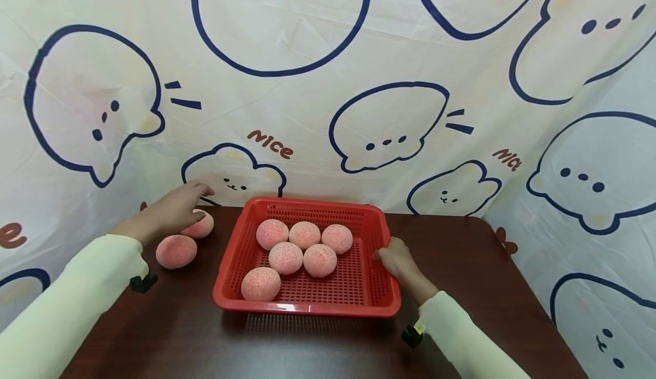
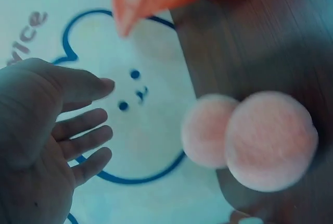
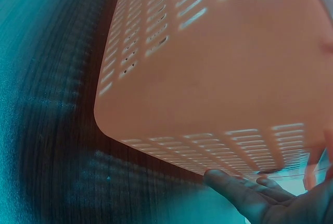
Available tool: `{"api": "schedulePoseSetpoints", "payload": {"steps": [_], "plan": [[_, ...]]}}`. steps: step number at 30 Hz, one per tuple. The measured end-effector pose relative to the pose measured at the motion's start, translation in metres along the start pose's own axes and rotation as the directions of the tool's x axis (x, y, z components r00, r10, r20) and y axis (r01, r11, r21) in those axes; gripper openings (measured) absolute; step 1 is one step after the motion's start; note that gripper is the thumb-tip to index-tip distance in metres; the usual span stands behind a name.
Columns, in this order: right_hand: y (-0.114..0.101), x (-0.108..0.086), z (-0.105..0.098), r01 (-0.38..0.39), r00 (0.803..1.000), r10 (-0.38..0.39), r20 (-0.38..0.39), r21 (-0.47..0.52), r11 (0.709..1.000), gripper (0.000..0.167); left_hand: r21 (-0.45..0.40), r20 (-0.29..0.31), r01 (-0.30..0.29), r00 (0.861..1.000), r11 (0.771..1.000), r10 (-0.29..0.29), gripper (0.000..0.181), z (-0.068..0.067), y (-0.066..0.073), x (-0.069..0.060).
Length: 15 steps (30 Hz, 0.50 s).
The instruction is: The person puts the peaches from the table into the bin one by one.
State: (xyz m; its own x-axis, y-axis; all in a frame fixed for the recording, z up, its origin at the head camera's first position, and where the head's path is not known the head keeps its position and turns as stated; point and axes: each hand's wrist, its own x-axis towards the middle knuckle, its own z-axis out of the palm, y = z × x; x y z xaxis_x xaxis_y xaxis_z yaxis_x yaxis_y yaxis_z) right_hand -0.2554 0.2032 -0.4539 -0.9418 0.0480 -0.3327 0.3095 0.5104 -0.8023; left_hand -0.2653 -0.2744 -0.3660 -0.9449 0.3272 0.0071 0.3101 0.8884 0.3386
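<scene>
A red plastic basket (image 1: 307, 309) with slotted walls stands on the table, holding several pink, fuzzy peaches (image 1: 285, 258). Two more peaches lie on the wood left of it: a nearer one (image 1: 176, 251) and a farther one (image 1: 203, 225), partly hidden by my left hand (image 1: 176, 208). That hand hovers over them with nothing in its grasp; its fingers (image 2: 86, 130) look spread and slightly bent in the left wrist view. At the basket's right side, my right hand (image 1: 397, 258) grips the rim. Its fingers (image 3: 234, 187) show beside the slotted wall in the right wrist view.
The dark brown table (image 1: 461, 265) ends at the back against a white cloth (image 1: 307, 106) printed with blue cartoon outlines. The cloth also hangs along the right and left sides. A dark band (image 1: 143, 282) sits at each sleeve cuff.
</scene>
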Motion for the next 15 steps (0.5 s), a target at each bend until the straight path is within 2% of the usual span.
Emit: {"api": "schedulePoseSetpoints", "payload": {"steps": [5, 8, 13, 15], "plan": [[0.000, 0.000, 0.000, 0.001, 1.000, -0.001, 0.004, 0.026, 1.000, 0.037, 0.077, 0.037, 0.085, 0.995, 0.993, -0.088, 0.061, 0.008, -0.025, 0.002], [0.000, 0.000, 0.000, 0.000, 1.000, 0.000, 0.009, 0.040, 0.999, 0.037, 0.106, 0.066, 0.112, 0.991, 0.988, -0.119, 0.066, 0.017, -0.039, 0.003], [-0.001, 0.000, 0.001, -0.002, 1.000, 0.002, 0.009, 0.036, 0.999, 0.037, -0.046, 0.193, 0.190, 0.965, 0.981, -0.178, 0.074, 0.030, -0.050, 0.009], [-0.002, 0.000, 0.001, -0.003, 1.000, 0.003, 0.012, 0.039, 0.999, 0.038, -0.070, 0.230, 0.202, 0.956, 0.977, -0.181, 0.077, 0.033, -0.051, 0.011]]}}
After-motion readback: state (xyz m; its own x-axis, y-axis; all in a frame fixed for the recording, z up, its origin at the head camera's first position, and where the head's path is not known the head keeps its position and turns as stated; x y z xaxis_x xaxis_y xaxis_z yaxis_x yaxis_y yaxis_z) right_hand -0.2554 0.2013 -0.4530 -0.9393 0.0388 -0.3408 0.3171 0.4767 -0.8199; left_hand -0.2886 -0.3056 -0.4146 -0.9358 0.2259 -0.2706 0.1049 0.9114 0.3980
